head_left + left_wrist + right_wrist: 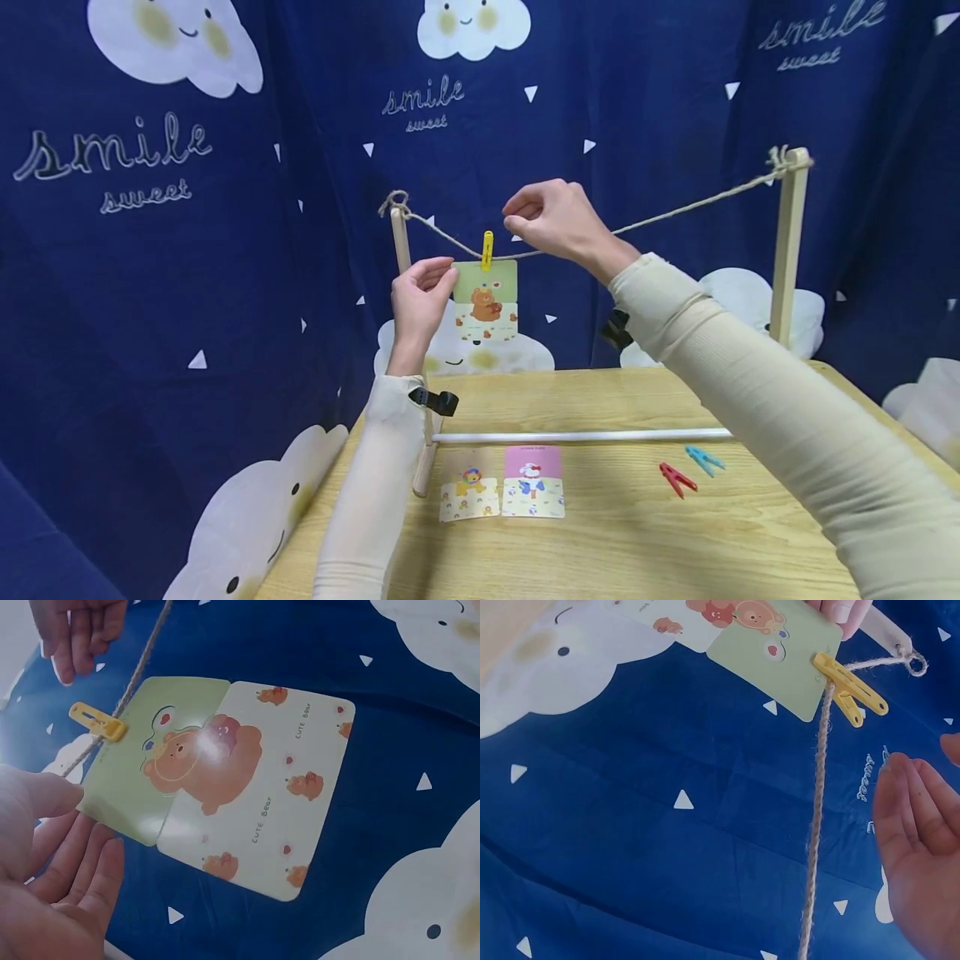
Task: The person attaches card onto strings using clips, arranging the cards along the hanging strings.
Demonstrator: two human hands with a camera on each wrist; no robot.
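A card with a bear picture (486,312), green and cream, hangs from a twine line (697,204) under a yellow clothespin (487,250). My left hand (422,304) pinches the card's upper left corner, thumb in front; in the left wrist view the thumb (56,796) overlaps that corner and the fingertips behind are partly hidden. My right hand (558,218) is raised to the right of the clothespin, apart from it, and holds nothing. In the right wrist view, the clothespin (847,686) grips both card and twine, with the right fingers (911,799) below it.
On the wooden table (600,533) lie a lion card (469,492) and a pink-topped card (533,492). Red (677,480) and blue (705,460) clothespins lie to the right. Wooden posts (790,250) hold the twine; a white rod (585,436) runs low between them. A blue curtain hangs behind.
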